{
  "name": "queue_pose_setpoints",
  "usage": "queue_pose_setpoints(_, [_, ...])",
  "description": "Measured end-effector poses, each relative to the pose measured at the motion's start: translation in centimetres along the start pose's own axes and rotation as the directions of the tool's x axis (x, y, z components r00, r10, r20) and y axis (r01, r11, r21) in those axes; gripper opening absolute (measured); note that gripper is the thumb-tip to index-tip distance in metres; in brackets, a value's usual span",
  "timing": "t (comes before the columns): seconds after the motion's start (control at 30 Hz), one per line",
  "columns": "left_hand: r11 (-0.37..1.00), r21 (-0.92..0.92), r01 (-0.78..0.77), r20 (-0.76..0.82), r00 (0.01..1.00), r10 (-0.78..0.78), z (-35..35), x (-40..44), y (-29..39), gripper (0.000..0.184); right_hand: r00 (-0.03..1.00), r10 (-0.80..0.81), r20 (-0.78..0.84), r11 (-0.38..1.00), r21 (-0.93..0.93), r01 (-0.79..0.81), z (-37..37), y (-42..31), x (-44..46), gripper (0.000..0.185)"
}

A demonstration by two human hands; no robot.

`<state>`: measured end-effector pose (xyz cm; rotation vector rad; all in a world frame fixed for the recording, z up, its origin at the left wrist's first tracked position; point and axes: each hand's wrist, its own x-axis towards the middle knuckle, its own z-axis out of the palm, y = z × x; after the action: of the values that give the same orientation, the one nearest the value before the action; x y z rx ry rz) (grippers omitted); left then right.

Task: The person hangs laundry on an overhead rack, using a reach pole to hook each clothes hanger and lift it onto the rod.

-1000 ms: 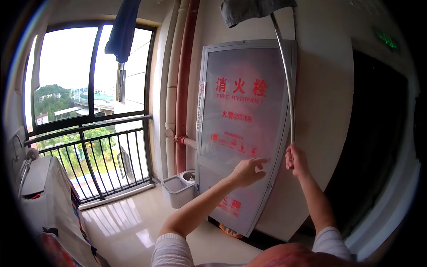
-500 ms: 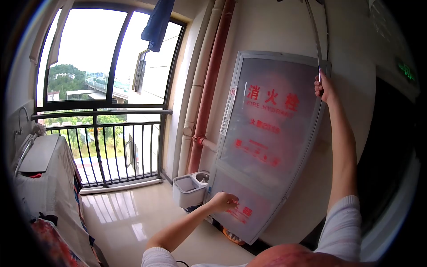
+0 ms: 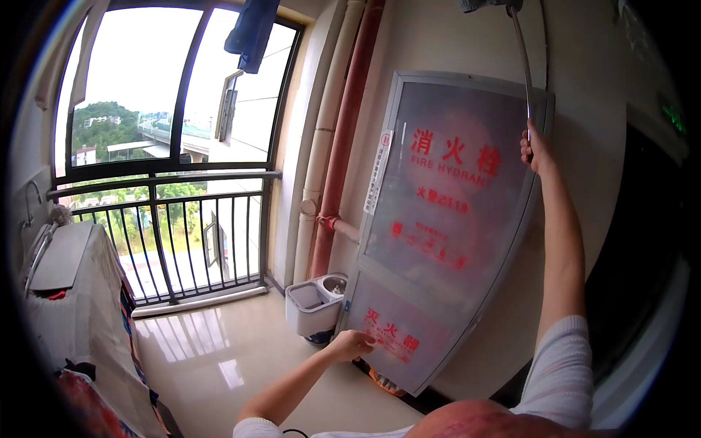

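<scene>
My right hand (image 3: 537, 150) is raised at the right, its fingers wrapped round a thin metal pole (image 3: 523, 66). The pole runs up to a grey piece (image 3: 491, 4) at the top edge, mostly cut off, so I cannot tell its kind. Low in the middle, my left hand (image 3: 350, 345) has its fingers curled in, and nothing shows in them. It appears in front of the lower panel of a fire hydrant cabinet (image 3: 445, 204) with red lettering; I cannot tell whether they touch.
A grey-white mop bucket (image 3: 314, 310) stands by the cabinet, beside red (image 3: 343, 160) and cream pipes. A railing (image 3: 175, 241) crosses the window. At left is a cloth-covered piece of furniture (image 3: 87, 292). A blue garment (image 3: 252, 36) hangs above. A dark doorway (image 3: 621, 270) lies right.
The pole has risen slightly against the wall, and the grey piece at its top has come into view. My left hand has moved a little left and down. The view has shifted slightly.
</scene>
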<state>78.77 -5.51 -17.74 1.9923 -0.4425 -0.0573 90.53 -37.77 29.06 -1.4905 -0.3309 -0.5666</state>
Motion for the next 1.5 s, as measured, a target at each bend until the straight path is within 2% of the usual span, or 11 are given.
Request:
queue_pose_setpoints(0.27, [0.998, -0.068, 0.011, 0.012, 1.0, -0.01, 0.7, 0.0, -3.3, 0.03, 1.0, -0.015, 0.02, 0.999, 0.031, 0.015, -1.0, 5.1, -0.8, 0.042])
queue_pose_setpoints(0.37, [1.0, -0.016, 0.02, 0.041, 0.999, -0.02, 0.2, -0.9, -4.2, 0.03, 1.0, 0.018, 0.01, 0.999, 0.043, -0.019, -1.2, 8.4, -1.5, 0.041])
queue_pose_setpoints(0.47, [0.985, -0.07, 0.159, 0.082, 0.985, -0.153, -0.5, -2.6, -4.7, 0.032, 0.998, 0.058, -0.029, 0.996, 0.067, -0.056, -0.8, 11.7, -2.7, 0.041])
queue_pose_setpoints(0.63, [0.951, -0.115, 0.288, 0.102, 0.955, -0.277, -1.5, -5.1, -9.5, 0.034, 0.996, 0.08, -0.045, 0.996, 0.049, -0.077, 1.2, 16.6, -6.3, 0.04])
queue_pose_setpoints(0.83, [0.858, -0.2, 0.474, 0.084, 0.88, -0.467, -3.0, -8.2, -14.3, 0.031, 0.983, 0.166, 0.075, 0.976, 0.133, -0.175, 3.5, 25.8, -11.6, 0.035])
queue_pose_setpoints(0.93, [0.81, -0.273, 0.519, 0.074, 0.851, -0.52, -4.0, -8.5, -15.9, 0.032, 0.912, 0.382, 0.147, 0.902, 0.156, -0.403, 6.4, 32.0, -15.8, 0.034])
queue_pose_setpoints(1.1, [0.76, -0.313, 0.57, 0.048, 0.809, -0.587, -6.6, -6.0, -19.3, 0.031, 0.892, 0.332, 0.308, 0.86, 0.289, -0.42, 7.9, 36.1, -9.7, 0.037])
queue_pose_setpoints(1.17, [0.749, -0.343, 0.566, 0.023, 0.803, -0.596, -7.7, -4.6, -21.7, 0.031, 0.868, 0.362, 0.339, 0.864, 0.227, -0.449, 10.0, 38.8, -9.6, 0.036])
queue_pose_setpoints(1.23, [0.698, -0.371, 0.612, -0.009, 0.75, -0.662, -9.9, -3.5, -23.6, 0.031, 0.85, 0.419, 0.32, 0.864, 0.147, -0.481, 14.2, 42.2, -11.5, 0.036])
queue_pose_setpoints(1.37, [0.564, -0.427, 0.706, -0.118, 0.575, -0.809, -15.9, -3.1, -26.1, 0.03, 0.745, 0.459, 0.484, 0.839, 0.041, -0.543, 21.0, 49.3, -12.5, 0.032])
queue_pose_setpoints(1.5, [0.496, -0.602, 0.626, -0.253, 0.439, -0.862, -20.9, -4.5, -28.7, 0.031, 0.618, 0.486, 0.618, 0.783, 0.007, -0.622, 29.2, 55.5, -11.8, 0.032])
